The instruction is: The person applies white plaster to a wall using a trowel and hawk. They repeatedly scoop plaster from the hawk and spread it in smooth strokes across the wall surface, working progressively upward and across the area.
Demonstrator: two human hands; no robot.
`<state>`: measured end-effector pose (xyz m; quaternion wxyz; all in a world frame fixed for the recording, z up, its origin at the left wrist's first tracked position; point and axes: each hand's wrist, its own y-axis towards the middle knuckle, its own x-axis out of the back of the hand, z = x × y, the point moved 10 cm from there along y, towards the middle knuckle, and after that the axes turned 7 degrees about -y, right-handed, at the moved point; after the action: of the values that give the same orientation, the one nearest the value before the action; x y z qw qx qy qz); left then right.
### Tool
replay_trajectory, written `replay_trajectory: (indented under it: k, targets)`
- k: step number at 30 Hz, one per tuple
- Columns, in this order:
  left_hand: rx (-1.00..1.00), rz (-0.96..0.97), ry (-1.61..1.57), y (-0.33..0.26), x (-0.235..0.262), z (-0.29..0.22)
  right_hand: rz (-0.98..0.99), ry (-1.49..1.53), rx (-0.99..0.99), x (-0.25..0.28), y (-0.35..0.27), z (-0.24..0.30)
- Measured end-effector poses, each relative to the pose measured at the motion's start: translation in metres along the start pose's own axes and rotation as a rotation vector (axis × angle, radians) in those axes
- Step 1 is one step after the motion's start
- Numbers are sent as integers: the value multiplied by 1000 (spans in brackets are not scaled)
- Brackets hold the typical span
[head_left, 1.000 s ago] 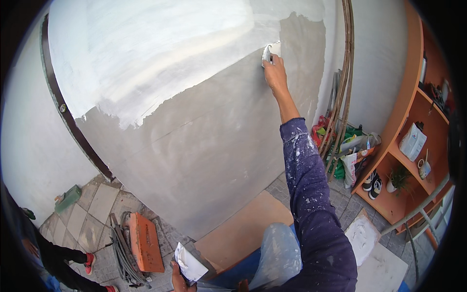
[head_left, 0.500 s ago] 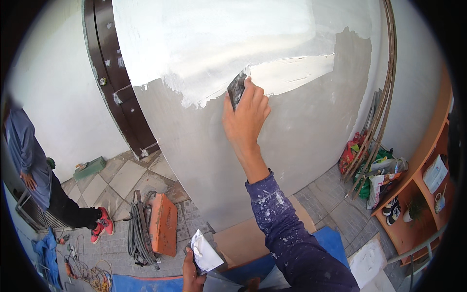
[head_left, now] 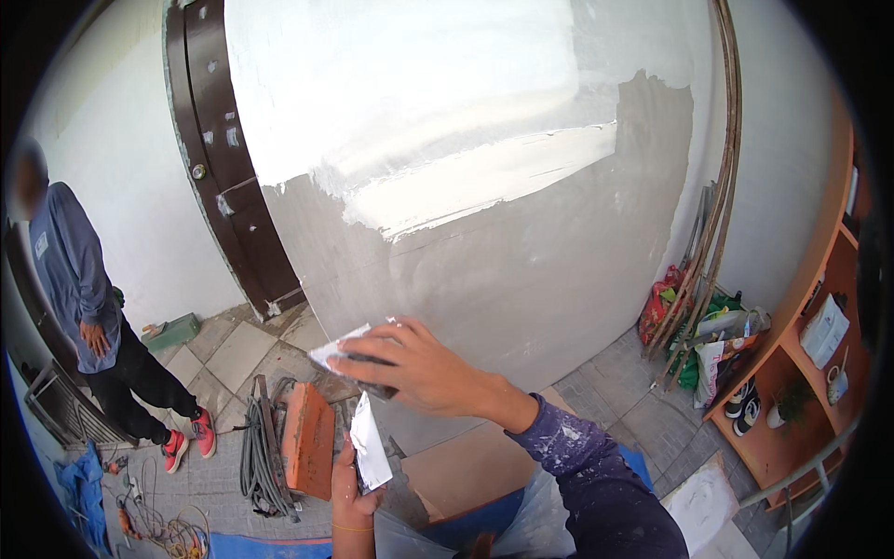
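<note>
Half-plastered grey wall up ahead, white band smeared across it, brown door off to the left. Right hand is down in front of the wall, fingers curled over a flat scraper, whose pale end sticks out left past them. Just below, the left hand is pinching a white-smeared plate, thumb at its left edge. Can't tell if scraper and plate touch.

Above the right hand the wall lies unobstructed; leaning poles block the far right.
</note>
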<state>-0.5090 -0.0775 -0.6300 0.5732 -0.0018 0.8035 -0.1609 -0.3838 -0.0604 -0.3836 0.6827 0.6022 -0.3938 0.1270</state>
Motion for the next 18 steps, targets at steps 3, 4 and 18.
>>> replay_trajectory:
  k: [3,4,18]
  targets:
    - [63,50,-12,5,-37,19,185,147,262,5,-57,53]
    - [8,-68,27,10,-37,23,148,131,212,11,-67,50]
    - [-218,98,304,-6,-79,21,-674,-362,-906,279,-185,-306]
